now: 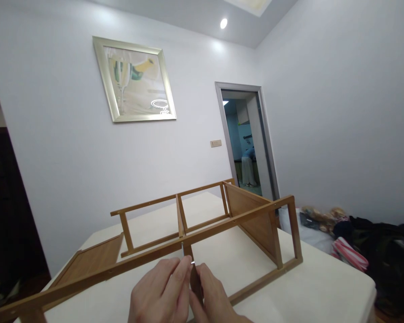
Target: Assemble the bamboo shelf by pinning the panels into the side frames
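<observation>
Two hands, one wooden frame (205, 233) on one white table (309, 287). Left hand (160, 291): fingers pinched on one thin metal rod (182, 249), just below the frame's near rail. Right hand (217, 294): fingers bent against the frame's middle bar (195, 280), can't tell if gripping. Both hands hide part of that bar; near rail cuts across the view of what lies behind. Two boards: upright board (252, 220) at the frame's right end, low board (90, 260) toward its left end, can't tell if joined. Beyond the frame: one picture (139, 85), one switch plate (216, 143), one doorway (223, 117) with one person (247, 166) bent over inside. Right of the frame, one dark heap (387, 255), items not countable
</observation>
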`<state>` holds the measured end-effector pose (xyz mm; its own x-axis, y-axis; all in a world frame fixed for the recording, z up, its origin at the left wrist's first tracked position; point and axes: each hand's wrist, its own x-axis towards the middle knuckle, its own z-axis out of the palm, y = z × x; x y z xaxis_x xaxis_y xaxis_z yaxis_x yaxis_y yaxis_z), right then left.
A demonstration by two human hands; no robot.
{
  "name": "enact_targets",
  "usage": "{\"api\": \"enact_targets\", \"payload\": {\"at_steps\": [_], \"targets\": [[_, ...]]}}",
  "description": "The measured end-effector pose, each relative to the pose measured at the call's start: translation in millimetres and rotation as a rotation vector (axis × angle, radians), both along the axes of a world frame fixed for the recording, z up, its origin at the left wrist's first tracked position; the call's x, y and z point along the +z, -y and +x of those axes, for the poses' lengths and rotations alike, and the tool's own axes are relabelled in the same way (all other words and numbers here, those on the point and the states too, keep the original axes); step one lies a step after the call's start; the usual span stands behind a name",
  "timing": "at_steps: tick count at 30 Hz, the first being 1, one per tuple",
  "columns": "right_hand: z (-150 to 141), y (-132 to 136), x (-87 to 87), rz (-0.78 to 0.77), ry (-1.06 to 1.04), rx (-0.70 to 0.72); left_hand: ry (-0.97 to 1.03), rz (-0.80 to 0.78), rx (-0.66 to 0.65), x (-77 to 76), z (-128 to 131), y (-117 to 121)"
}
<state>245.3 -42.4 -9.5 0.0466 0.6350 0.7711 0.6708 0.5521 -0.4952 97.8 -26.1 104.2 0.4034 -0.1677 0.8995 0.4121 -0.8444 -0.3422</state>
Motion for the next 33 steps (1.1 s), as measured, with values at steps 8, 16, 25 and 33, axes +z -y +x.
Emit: {"api": "enact_targets", "payload": {"at_steps": [8,16,25,33], "targets": [[-0.3,-7.0,-6.1,0.045,-0.013,-0.002,0.055,-0.119,-0.074,6.0,6.8,5.0],[-0.5,-5.9,-6.4,0.068,-0.029,-0.001,0.140,-0.257,-0.052,8.9,12.0,15.2],[-1.6,-2.6,-2.1,0.033,-0.025,-0.011,0.239,-0.140,0.062,-6.7,12.7,9.1],[1.5,-6.7,-7.4,0.043,0.017,0.007,0.162,-0.031,-0.003,-7.4,8.6,2.5]]}}
